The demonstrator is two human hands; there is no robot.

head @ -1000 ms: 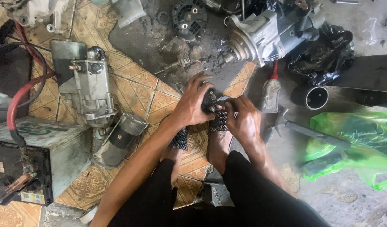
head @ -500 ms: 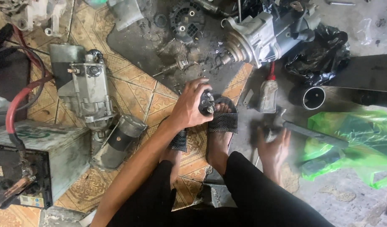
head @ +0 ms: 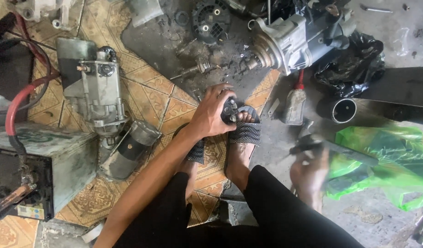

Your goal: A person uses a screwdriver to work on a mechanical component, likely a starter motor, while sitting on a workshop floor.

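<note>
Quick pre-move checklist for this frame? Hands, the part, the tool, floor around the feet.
1. Left hand grips small dark round part over the toes: ok.
2. Right hand has firm hold of long dark tool: cannot tell, motion blur.
3. Which tool it is: cannot tell.
4. Sandalled foot lies directly under the part: not ok.
5. Oil bottle upright: not ok, it lies on its side.
6. Green plastic bag sits beside the right hand: not ok, snag risk.
</note>
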